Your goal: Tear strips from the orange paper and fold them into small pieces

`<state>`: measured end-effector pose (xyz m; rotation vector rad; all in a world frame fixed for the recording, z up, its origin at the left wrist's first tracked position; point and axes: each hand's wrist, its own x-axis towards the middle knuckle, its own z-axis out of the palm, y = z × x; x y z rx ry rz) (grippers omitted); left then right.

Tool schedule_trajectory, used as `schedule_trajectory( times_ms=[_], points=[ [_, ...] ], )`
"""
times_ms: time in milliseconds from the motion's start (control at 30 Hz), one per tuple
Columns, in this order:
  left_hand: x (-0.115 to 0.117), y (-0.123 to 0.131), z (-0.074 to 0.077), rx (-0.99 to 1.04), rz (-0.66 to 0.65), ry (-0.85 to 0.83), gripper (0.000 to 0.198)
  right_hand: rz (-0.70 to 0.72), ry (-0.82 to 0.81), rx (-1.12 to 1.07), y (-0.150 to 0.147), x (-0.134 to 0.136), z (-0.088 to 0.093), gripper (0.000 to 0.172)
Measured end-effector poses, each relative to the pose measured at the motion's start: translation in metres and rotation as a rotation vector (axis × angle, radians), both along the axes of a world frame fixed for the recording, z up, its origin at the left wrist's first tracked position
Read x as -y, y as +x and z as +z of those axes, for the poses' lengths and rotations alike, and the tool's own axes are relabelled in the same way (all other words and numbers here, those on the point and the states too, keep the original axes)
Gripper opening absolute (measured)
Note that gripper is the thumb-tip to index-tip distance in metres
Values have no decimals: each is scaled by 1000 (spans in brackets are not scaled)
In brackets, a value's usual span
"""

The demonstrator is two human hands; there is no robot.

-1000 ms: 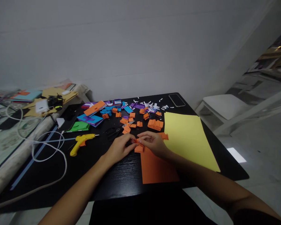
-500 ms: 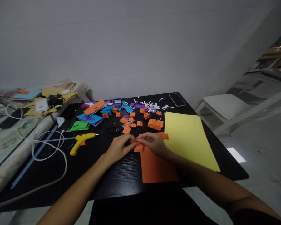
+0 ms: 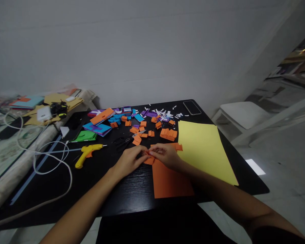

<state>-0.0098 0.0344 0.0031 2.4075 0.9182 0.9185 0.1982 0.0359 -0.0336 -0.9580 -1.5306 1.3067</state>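
Note:
Near the table's front, my left hand point(image 3: 132, 160) and my right hand point(image 3: 165, 155) meet, pinching a small folded orange paper piece point(image 3: 149, 160) between their fingertips. Part of the piece hangs below the fingers; the rest is hidden by them. Beneath my right hand and forearm lies an orange sheet point(image 3: 170, 183), with a small orange strip point(image 3: 178, 147) at its far edge. Just beyond my hands are several loose folded orange pieces point(image 3: 137, 139) and a stack of orange pieces point(image 3: 168, 134). Scissors point(image 3: 123, 142) with dark handles rest beyond my left hand.
A yellow glue gun point(image 3: 87, 154) lies left of my hands, near a white cable point(image 3: 70, 176). Yellow sheets point(image 3: 205, 149) lie at the right, with a phone point(image 3: 192, 107) behind. White scraps point(image 3: 165, 113) and coloured paper stacks point(image 3: 98, 128) are at the back. A white chair point(image 3: 245, 115) stands right.
The orange piece between my fingertips has tilted, its lower part turning slightly left. Both hands stay in nearly the same place, and the view has shifted very slightly.

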Motion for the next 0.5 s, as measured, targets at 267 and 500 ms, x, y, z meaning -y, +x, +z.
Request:
schedule_trajectory(
  times_ms=[267, 500],
  points=[
    [-1, -1, -2, -25, -14, 40, 18, -15, 52, 101, 0, 1, 1, 19],
    [-3, -3, -3, -46, -13, 59, 15, -3, -31, 37, -1, -3, -5, 28]
  ],
)
